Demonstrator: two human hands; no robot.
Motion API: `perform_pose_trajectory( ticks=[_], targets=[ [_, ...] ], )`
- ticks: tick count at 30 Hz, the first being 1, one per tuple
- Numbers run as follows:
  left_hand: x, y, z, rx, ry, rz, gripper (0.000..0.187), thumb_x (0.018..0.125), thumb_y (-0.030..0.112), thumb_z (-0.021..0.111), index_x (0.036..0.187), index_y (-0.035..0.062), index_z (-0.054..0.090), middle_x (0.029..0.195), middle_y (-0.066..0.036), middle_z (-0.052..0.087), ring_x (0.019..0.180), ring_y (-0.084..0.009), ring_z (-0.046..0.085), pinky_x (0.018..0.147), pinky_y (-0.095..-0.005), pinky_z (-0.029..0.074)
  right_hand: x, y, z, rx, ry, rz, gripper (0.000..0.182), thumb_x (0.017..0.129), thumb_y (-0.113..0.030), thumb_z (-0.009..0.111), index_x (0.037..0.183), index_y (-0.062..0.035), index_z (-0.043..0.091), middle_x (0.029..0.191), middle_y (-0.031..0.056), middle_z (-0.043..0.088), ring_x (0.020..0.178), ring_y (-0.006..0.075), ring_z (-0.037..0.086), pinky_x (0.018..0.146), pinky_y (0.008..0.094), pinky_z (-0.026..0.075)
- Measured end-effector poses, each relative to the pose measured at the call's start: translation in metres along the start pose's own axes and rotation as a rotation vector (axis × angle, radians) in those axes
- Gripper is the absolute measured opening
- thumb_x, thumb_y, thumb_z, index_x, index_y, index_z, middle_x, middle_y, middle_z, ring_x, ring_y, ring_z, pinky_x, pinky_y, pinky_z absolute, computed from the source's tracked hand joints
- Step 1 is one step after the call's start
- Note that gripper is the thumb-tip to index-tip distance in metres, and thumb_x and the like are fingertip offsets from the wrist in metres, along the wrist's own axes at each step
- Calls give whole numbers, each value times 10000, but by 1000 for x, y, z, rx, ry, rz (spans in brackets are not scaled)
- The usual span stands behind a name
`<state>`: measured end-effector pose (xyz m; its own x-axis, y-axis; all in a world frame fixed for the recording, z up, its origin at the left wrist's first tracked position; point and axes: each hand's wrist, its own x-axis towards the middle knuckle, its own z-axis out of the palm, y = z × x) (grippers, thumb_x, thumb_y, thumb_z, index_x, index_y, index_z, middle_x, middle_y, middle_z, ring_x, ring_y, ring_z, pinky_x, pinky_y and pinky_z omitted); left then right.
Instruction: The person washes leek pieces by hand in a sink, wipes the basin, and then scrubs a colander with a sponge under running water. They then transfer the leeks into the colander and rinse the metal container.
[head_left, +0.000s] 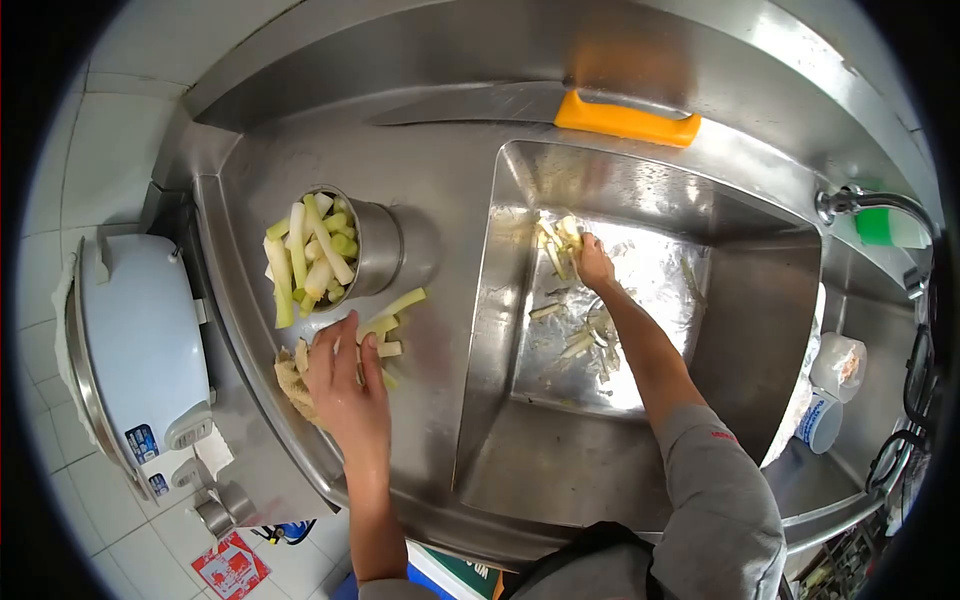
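My left hand (348,388) hovers over or rests on the left drainboard, fingers apart. Cut leek pieces (385,325) lie by its fingertips, and a tan, knobbly piece that looks like ginger (294,385) is partly hidden behind it. Just beyond stands a metal pot (378,250) heaped with cut leeks (312,245). Down in the sink basin (590,455), my right hand (594,264) has its fingers closed around pale leek pieces (562,235). More wet leek scraps (580,340) are scattered on the basin floor below that hand.
A large knife with an orange handle (628,120) lies along the sink's back ledge. The faucet (865,203) is at the right, with white tubs (820,420) below it. At the far left stands a white appliance (145,340).
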<state>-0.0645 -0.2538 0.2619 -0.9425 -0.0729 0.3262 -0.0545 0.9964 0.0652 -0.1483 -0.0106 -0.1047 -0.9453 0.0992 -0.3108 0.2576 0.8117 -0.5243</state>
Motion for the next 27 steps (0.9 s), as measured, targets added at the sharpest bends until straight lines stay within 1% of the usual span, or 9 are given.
perform_pose_trajectory(
  ticks=[5, 7, 9, 13, 14, 15, 17, 21, 27],
  targets=[
    [-11, 78, 7, -649, -337, -49, 213, 806, 124, 500, 990, 30, 550, 930, -116, 557, 879, -213, 526, 758, -292, 406, -31, 45, -19, 629, -44, 50, 293, 792, -233, 456, 986, -23, 392, 839, 192, 522, 775, 298, 522, 700, 382, 400],
    [-19, 116, 48, -942, -599, -152, 258, 811, 151, 496, 1041, 34, 517, 947, -139, 555, 879, -216, 532, 748, -297, 418, -69, 24, -78, 734, -177, 137, 287, 787, -244, 472, 954, -20, 407, 764, 138, 525, 692, 218, 503, 658, 335, 400],
    [-40, 143, 121, -839, -651, -61, 378, 824, 184, 482, 1162, 38, 396, 981, -155, 538, 902, -196, 521, 770, -295, 409, -102, 16, -104, 841, -143, 94, 258, 766, -193, 518, 939, -27, 422, 694, 107, 532, 637, 163, 491, 615, 293, 404],
    [-57, 220, 188, -1234, -761, -367, 511, 840, 239, 451, 1243, 33, 215, 1000, -144, 508, 916, -200, 487, 801, -308, 386, -149, -11, -166, 587, 87, -91, 243, 734, -143, 533, 935, -17, 479, 804, 195, 575, 775, 294, 569, 678, 354, 430],
    [-60, 239, 171, -1304, -701, -481, 436, 849, 241, 434, 1196, 34, 272, 890, -115, 508, 756, -178, 513, 669, -300, 429, -158, -7, -184, 535, 137, -90, 212, 734, -122, 508, 911, -8, 488, 802, 213, 570, 802, 360, 540, 696, 391, 430],
    [-60, 250, 171, -1317, -706, -448, 436, 849, 241, 434, 1196, 34, 272, 890, -115, 508, 756, -178, 513, 669, -300, 429, -162, -6, -206, 532, 169, -88, 212, 734, -122, 508, 911, -8, 488, 802, 213, 570, 802, 360, 540, 696, 391, 430],
    [-63, 274, 192, -1326, -755, -798, 285, 870, 243, 373, 1060, 31, 351, 865, -112, 492, 723, -163, 506, 546, -299, 445, -168, 7, -242, 399, 156, 111, 172, 758, -133, 481, 879, -10, 492, 755, 216, 568, 770, 371, 544, 675, 402, 431],
    [-52, 299, 175, -1375, -858, -682, 413, 873, 402, 286, 969, 34, 446, 545, -55, 451, 373, -138, 391, 343, -267, 321, -146, 38, -309, 572, 585, 20, 293, 816, -301, 454, 847, -10, 439, 763, 227, 559, 780, 383, 536, 668, 427, 416],
    [-28, 330, 133, -1488, -1002, -476, 446, 870, 434, 255, 946, 51, 471, 508, -6, 395, 376, -101, 401, 314, -208, 290, -77, 40, -439, 536, 888, 410, 624, 754, -520, 438, 981, 60, 428, 934, 280, 518, 903, 404, 494, 776, 436, 376]
  ],
)
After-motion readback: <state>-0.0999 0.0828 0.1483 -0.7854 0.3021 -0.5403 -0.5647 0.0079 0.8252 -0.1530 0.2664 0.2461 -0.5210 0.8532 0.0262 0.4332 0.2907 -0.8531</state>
